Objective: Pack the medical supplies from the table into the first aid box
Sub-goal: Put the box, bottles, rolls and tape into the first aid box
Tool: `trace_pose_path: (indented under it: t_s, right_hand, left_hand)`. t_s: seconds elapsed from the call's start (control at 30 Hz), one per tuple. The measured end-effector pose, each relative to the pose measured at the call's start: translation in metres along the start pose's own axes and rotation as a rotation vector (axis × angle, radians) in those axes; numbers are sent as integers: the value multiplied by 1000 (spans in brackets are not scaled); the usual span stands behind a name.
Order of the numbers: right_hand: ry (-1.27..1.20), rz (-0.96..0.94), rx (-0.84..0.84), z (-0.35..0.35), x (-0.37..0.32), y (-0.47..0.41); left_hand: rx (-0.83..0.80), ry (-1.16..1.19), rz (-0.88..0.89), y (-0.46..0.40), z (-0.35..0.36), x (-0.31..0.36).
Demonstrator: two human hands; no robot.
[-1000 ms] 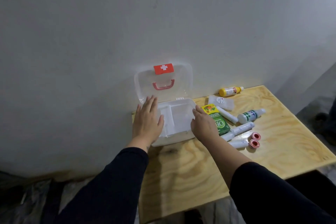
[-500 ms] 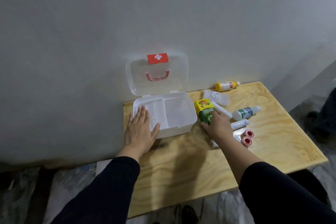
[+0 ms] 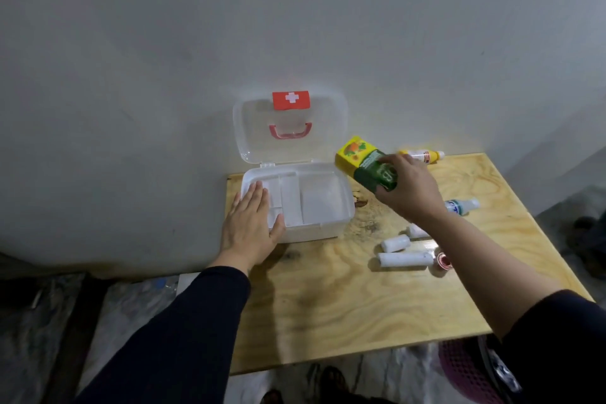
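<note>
While left hand lies flat-fingered on first aid box rim, right hand grips green-yellow carton aloft.

The first aid box is white, with its clear lid open and upright against the wall; it stands at the far left of the table. A green and yellow carton is in the air, tilted, just right of the box. White rolls, two bottles and a red tape lie at the right.
</note>
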State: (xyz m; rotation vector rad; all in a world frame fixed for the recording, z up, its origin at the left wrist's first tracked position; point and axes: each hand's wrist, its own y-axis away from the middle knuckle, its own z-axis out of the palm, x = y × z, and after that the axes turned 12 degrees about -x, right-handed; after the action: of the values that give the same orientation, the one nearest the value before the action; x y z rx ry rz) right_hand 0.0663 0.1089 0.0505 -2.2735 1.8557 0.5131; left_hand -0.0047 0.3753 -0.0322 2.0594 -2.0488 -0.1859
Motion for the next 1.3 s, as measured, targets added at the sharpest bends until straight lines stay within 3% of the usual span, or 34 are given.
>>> trace_pose_path:
  t_s: [0.2, 0.47, 1.0, 1.3]
  right_hand:
    - [418, -321, -125, 7, -39, -6]
    - [774, -355, -259, 33, -79, -25]
    - [326, -334, -439, 29, -88, -56]
    - [231, -300, -345, 73, -71, -52]
  left_hand:
    - [2, 41, 10, 1, -4, 1]
    - [25, 73, 1, 1, 1, 0]
    - [72, 117, 34, 0, 3, -5]
    - [50, 34, 20, -3, 6, -4]
